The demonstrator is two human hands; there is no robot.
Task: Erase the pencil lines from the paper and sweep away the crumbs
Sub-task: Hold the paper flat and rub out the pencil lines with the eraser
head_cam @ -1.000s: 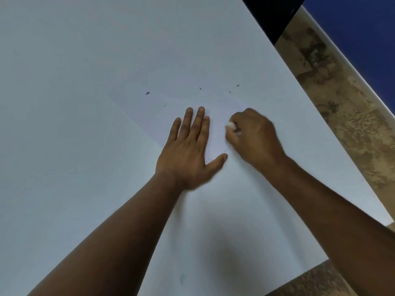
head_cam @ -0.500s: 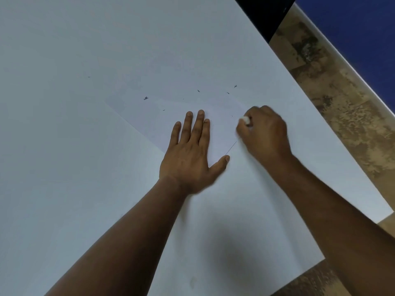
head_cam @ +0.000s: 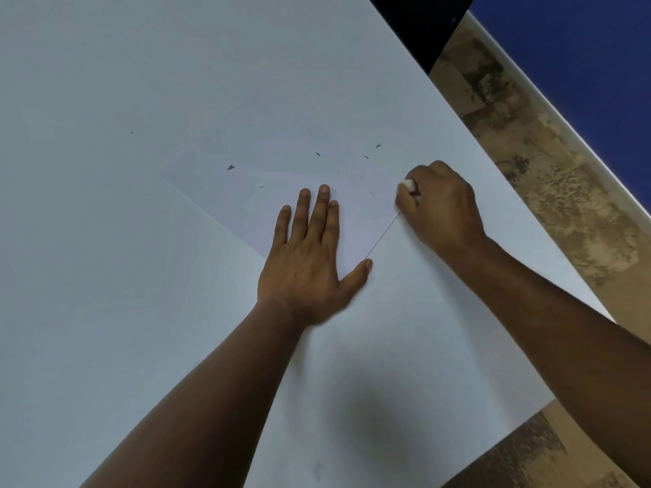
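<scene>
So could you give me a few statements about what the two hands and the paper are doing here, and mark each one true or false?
1. The left hand lies flat on the paper, fingers spread. True.
2. The right hand is empty. False: it grips a small white eraser.
3. Dark crumbs lie scattered on the paper beyond the left hand's fingertips. True.
4. All pencil lines are gone. False: a thin pencil line runs between the left thumb and the right hand.
5. The paper hangs over the edge of the table. False: it lies wholly on the white surface.
</scene>
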